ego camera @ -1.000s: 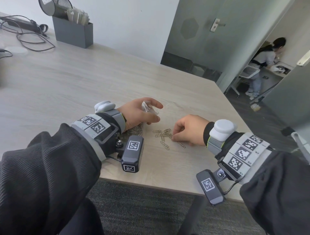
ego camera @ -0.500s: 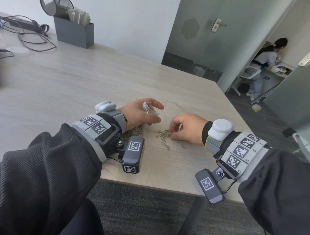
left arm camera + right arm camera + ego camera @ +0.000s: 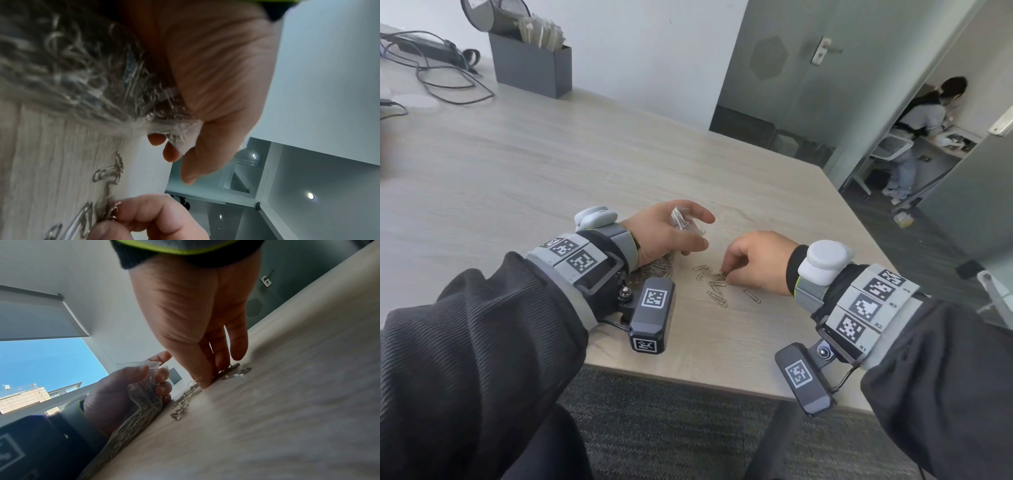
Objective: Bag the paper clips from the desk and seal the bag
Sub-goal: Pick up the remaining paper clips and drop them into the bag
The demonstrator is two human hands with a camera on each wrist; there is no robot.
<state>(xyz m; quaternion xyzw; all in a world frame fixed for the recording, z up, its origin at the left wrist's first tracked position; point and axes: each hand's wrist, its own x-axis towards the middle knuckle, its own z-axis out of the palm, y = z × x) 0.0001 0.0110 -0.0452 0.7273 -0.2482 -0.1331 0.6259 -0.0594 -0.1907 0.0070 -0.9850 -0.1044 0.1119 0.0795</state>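
A small clear plastic bag (image 3: 686, 222), partly filled with silver paper clips, stands on the desk (image 3: 517, 164) in my left hand (image 3: 671, 233), which grips it below its open mouth. The bag (image 3: 144, 395) bulges with clips in the right wrist view. Several loose paper clips (image 3: 714, 286) lie on the desk between my hands, one apart (image 3: 751, 296) to the right. My right hand (image 3: 753, 263) is just right of the pile, its thumb and fingertips pinching a clip (image 3: 112, 211) off the wood. The pinch shows also in the right wrist view (image 3: 205, 378).
A grey organiser box (image 3: 530, 66) with a mesh cup stands at the desk's far left beside black cables (image 3: 441, 75). The desk's front edge (image 3: 688, 380) runs just below my wrists. Beyond a glass partition at the right, another person (image 3: 921, 137) bends over a table.
My right hand has slid left along the desk into the pile of clips and now pinches one. The left hand with the bag has stayed put.
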